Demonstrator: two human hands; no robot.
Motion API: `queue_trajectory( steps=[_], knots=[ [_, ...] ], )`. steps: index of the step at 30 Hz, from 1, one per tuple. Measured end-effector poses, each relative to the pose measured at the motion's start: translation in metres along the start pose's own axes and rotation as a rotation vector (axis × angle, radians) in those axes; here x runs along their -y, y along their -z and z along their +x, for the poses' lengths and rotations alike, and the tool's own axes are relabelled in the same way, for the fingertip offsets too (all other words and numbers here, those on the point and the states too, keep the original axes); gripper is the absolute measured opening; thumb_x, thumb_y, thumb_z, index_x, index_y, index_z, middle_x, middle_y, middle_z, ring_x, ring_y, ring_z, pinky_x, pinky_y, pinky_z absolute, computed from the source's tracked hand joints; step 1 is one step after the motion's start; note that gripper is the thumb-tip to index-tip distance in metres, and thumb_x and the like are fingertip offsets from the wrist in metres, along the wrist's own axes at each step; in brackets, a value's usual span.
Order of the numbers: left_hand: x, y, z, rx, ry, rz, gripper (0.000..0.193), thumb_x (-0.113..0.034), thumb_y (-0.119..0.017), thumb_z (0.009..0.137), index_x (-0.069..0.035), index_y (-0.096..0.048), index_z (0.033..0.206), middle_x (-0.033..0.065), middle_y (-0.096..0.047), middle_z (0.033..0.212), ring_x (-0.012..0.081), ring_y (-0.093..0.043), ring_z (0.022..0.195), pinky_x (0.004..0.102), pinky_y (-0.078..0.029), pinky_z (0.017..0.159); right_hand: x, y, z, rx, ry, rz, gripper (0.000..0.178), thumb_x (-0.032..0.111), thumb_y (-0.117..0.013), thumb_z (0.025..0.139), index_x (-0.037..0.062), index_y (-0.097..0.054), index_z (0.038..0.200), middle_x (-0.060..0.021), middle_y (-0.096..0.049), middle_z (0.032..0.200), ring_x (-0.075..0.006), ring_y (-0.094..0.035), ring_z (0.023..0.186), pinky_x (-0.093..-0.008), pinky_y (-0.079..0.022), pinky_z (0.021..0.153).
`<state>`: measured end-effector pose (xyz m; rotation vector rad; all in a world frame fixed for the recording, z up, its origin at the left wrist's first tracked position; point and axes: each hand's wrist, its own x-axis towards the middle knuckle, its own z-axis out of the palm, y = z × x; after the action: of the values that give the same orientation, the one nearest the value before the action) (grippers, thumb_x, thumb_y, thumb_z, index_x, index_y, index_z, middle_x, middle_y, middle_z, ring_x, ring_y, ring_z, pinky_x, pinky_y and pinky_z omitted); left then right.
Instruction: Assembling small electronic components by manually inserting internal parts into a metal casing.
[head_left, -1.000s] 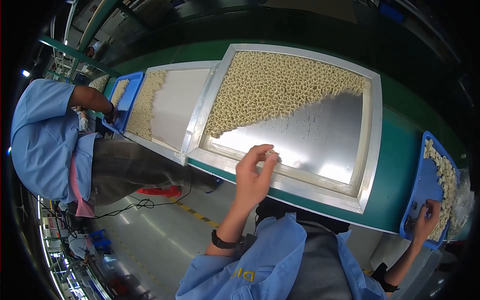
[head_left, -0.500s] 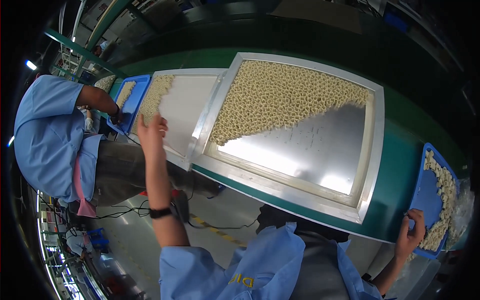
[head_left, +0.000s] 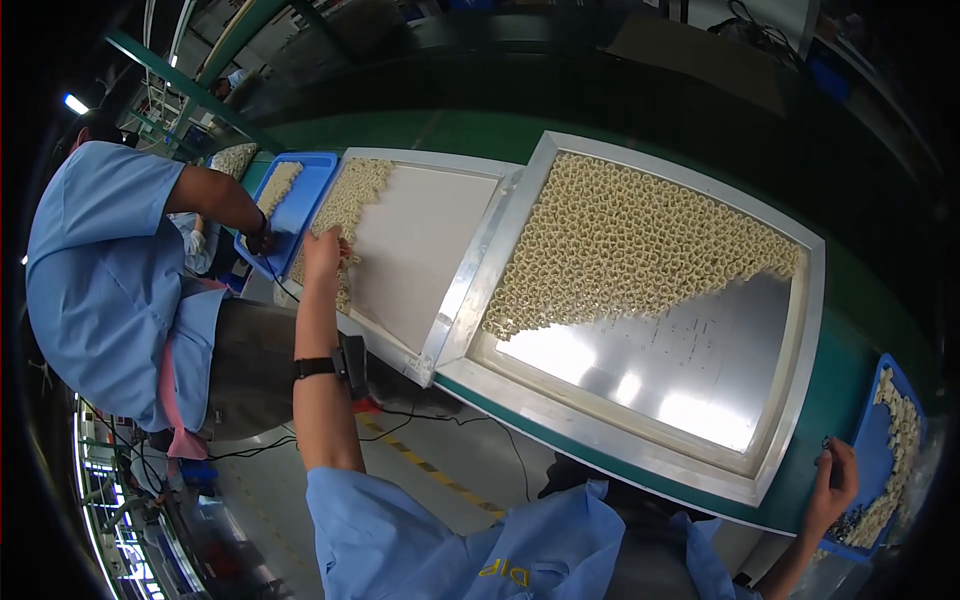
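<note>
My left hand [head_left: 324, 252], wearing a black wristband, is over the cream ring-like pieces [head_left: 357, 190] along the left side of a pale framed board [head_left: 415, 240]. Its fingers are curled together, and whatever they hold is hidden. At the far right, my right hand [head_left: 836, 485] is beside a blue tray [head_left: 872, 440] of loose cream pieces [head_left: 905, 435]. A small dark thing [head_left: 826, 442] sits at the pinched thumb and forefinger, too small to name. Between my hands lies a metal-framed tray [head_left: 810, 330], its upper part packed with cream pieces [head_left: 630, 235] and its lower part shiny bare metal.
To the left, a co-worker in a blue shirt [head_left: 105, 270] reaches into another blue tray [head_left: 300, 205] holding cream pieces. A bag of pieces [head_left: 233, 158] stands behind that tray. The green bench [head_left: 500, 405] ends at a near edge, with cables on the floor below.
The view has swung, so the bench sits farther right and lower. My left hand has come down to the board's pieces, its fingers curling in. My right hand stays pinched beside the tray.
</note>
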<state>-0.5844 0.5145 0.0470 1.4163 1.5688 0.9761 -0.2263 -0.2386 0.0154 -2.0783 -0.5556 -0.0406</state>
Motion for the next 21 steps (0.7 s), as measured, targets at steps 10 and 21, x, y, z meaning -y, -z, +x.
queue_trajectory(
  steps=[10,21],
  knots=[
    [-0.035,-0.053,-0.292,0.786,-0.303,-0.094,0.030,-0.022,-0.046,0.108,-0.002,-0.063,0.121,-0.0050,-0.045,0.083,0.0044,-0.039,0.073,0.0205,-0.034,0.066,0.036,-0.020,0.003,0.098,0.081,-0.035,0.018,-0.004,-0.061,0.093,-0.0064,-0.069,0.109,-0.0123,-0.065,0.107,-0.0170,-0.060,0.087,-0.0278,-0.049,0.077],
    [-0.010,-0.095,-0.476,1.180,-0.183,-0.459,0.025,0.002,-0.060,0.097,0.000,-0.063,0.121,0.0035,-0.062,0.099,0.0103,-0.059,0.094,0.0262,-0.048,0.086,0.091,-0.024,-0.039,0.117,0.249,0.203,0.021,-0.011,-0.067,0.083,-0.0066,-0.071,0.103,-0.0172,-0.070,0.102,-0.0258,-0.067,0.095,-0.0327,-0.052,0.087]
  ],
)
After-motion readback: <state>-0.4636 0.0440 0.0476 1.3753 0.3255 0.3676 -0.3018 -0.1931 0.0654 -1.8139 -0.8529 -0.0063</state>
